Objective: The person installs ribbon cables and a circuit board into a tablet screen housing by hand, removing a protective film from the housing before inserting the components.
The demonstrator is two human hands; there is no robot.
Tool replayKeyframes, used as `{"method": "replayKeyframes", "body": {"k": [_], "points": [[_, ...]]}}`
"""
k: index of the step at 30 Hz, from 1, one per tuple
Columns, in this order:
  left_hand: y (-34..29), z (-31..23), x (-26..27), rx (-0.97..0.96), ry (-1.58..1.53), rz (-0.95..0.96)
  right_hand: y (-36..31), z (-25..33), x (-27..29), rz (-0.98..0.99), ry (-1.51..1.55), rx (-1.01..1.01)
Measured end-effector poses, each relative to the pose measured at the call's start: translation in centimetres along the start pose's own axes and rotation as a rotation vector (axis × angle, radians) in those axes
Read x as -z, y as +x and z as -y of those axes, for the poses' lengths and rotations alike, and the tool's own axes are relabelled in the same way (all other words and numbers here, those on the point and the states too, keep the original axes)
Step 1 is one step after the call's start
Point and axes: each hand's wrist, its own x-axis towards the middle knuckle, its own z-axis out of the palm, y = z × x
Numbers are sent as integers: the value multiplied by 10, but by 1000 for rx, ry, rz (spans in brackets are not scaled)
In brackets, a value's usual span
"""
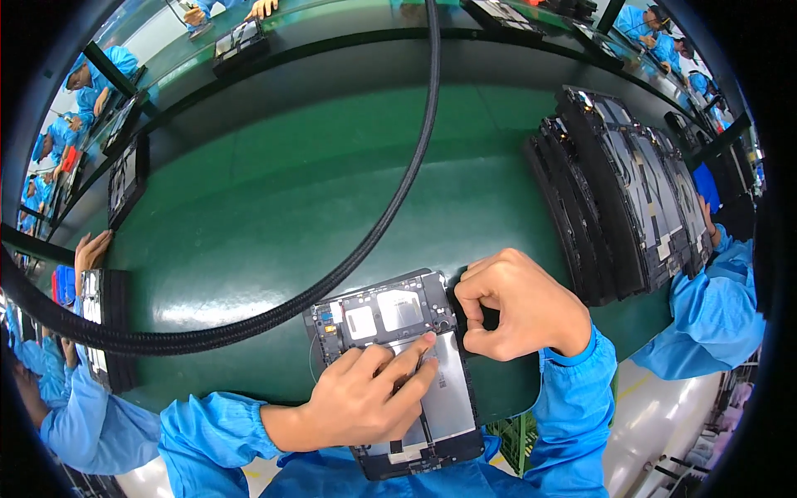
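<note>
An opened tablet (pixel 452 390), showing its dark circuit section and silver inner panel, lies at the near edge of the green table, slightly tilted. Across its middle rests my left hand (pixel 357 398), fingers stretched out and fingertips touching the parts below the circuit section. Just off the tablet's upper right corner is my right hand (pixel 523 307), thumb and index finger curled together in a pinch. Whatever may be between those fingertips is too small to make out.
A thick black braided cable (pixel 365 249) arcs over the table (pixel 274 183). Stacked black trays with opened tablets (pixel 639 191) stand at right; another tray stack (pixel 108 332) is at left. Co-workers' blue sleeves (pixel 706 307) flank both sides. A raised ledge (pixel 315 58) runs along the back.
</note>
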Motion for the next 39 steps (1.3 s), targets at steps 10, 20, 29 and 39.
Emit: {"method": "replayKeyframes", "body": {"k": [10,20,29,39], "points": [[-2,-4,2,13,41,15,-1,0,-4,-65,-5,-3],[8,-4,3,34,-58,60,0,-2,-6,-38,-83,-32],[14,-27,1,-12,116,99,9,-7,-13,-263,87,124],[6,-10,-3,10,101,10,24,-19,-38,-290,197,192]]}}
